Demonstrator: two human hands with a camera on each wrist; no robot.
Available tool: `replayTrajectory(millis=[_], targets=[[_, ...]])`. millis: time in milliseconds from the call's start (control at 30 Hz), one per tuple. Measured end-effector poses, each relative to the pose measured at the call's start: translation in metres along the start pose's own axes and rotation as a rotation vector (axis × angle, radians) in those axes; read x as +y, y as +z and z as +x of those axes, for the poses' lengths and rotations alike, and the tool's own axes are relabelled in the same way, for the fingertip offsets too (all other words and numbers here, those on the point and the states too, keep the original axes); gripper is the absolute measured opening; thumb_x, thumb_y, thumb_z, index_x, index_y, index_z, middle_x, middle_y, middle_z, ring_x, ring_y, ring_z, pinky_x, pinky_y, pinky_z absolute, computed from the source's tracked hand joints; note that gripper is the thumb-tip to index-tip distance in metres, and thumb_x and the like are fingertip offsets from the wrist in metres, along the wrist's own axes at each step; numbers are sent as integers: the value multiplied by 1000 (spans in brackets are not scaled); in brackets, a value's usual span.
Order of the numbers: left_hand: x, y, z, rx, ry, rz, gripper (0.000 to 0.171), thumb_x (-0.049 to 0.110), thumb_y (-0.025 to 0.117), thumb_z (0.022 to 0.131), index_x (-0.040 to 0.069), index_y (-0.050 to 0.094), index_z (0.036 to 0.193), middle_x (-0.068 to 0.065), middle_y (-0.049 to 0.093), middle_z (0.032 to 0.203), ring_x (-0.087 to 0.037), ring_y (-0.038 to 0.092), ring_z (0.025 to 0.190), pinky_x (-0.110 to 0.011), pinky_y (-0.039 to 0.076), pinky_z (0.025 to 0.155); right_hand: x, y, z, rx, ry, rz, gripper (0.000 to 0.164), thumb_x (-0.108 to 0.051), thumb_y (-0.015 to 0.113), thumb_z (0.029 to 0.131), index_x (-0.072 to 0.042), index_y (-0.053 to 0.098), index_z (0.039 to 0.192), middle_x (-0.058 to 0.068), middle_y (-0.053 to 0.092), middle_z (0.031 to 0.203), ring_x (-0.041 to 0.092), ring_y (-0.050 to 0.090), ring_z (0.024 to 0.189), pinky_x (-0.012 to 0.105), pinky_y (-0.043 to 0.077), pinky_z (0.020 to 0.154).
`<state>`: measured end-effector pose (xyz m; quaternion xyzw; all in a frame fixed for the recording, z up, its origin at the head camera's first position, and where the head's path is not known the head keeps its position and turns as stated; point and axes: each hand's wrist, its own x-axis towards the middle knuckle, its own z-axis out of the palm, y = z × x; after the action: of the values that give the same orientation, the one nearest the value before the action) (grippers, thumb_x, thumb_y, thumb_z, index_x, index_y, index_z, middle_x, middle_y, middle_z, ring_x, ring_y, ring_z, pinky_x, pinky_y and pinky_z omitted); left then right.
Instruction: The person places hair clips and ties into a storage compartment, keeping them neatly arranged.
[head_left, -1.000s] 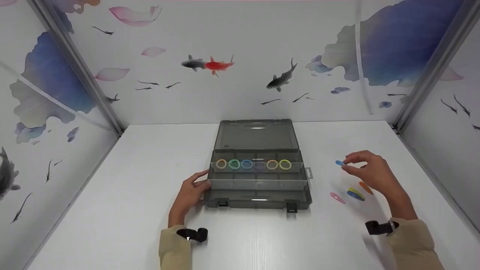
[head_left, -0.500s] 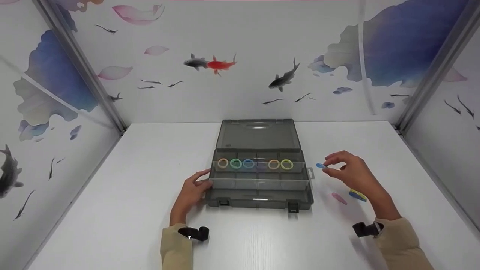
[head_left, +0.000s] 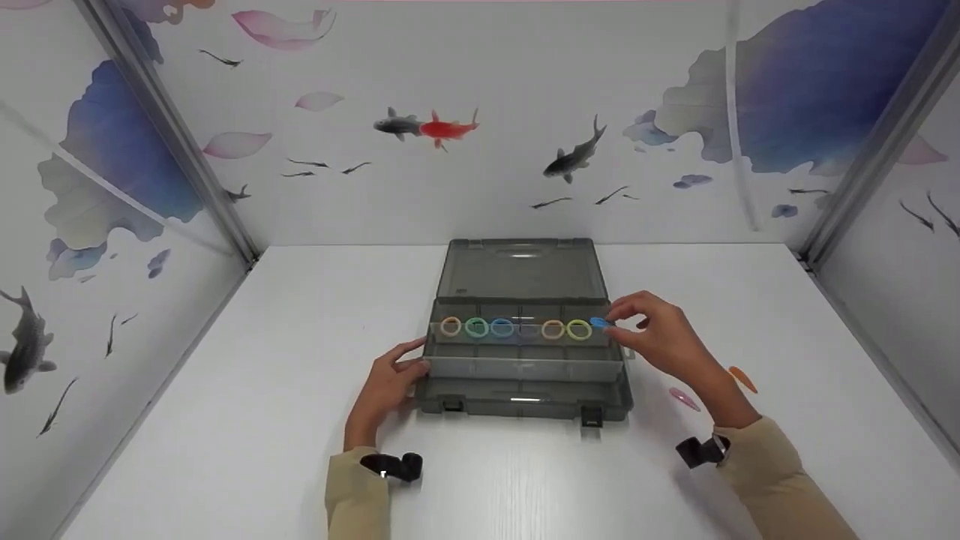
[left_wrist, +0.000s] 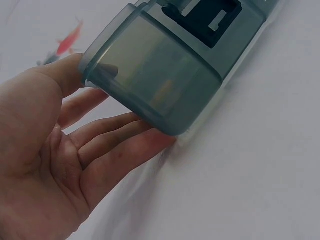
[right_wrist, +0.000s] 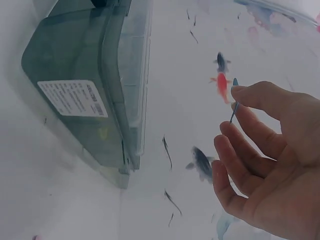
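A grey translucent divided storage box lies open on the table, its lid tipped back. My left hand holds the box's left side; in the left wrist view its thumb reaches over the rim and the other fingers lie against the outside. My right hand pinches a blue hair clip between thumb and index finger, at the right end of the back row. Edge-on, the thin clip shows in the right wrist view. Coloured hair ties stand in that back row.
A pink hair clip and an orange hair clip lie on the white table, right of the box. Patterned wall panels enclose the table at the back and sides. A front latch hangs down from the box.
My right hand has moved left with the blue hair clip, from above the loose clips to the box's back right. Its forearm now covers some loose clips. The left hand stays on the box.
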<state>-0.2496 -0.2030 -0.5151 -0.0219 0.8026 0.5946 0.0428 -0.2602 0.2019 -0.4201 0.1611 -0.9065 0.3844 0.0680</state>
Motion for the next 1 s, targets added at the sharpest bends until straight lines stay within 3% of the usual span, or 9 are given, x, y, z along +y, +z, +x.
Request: replayTrajectory(millis=[233, 533, 833, 1000], targets=[[3, -1, -1, -6, -10, -6, 51, 26, 63, 98, 20, 51, 148, -20, 61, 140, -39, 57, 132, -56, 51, 100, -32, 13, 11, -61, -13, 69, 15, -16, 72, 92, -6, 74, 103, 11, 65, 124, 31, 62, 113, 35, 51, 88], [-1, -1, 1, 1, 30, 14, 49, 25, 63, 97, 19, 54, 145, -20, 63, 137, -35, 60, 129, -54, 44, 109, -62, 42, 22, -111, -79, 42, 15, -14, 75, 89, -6, 75, 102, 13, 62, 127, 32, 63, 116, 49, 54, 95], [2, -1, 0, 0, 15, -29, 50, 24, 64, 97, 20, 54, 146, -20, 62, 138, -38, 58, 131, -56, 53, 96, -78, 80, 37, -154, -152, 24, 10, -12, 76, 88, -5, 74, 95, 14, 63, 122, 32, 64, 110, 47, 55, 91], [0, -1, 0, -9, 9, -48, 51, 22, 63, 98, 18, 52, 147, -21, 61, 138, -39, 58, 131, -55, 53, 98, -86, 97, 46, -198, -157, 13, 9, -12, 74, 89, -6, 74, 94, 15, 60, 126, 34, 61, 113, 47, 54, 91]])
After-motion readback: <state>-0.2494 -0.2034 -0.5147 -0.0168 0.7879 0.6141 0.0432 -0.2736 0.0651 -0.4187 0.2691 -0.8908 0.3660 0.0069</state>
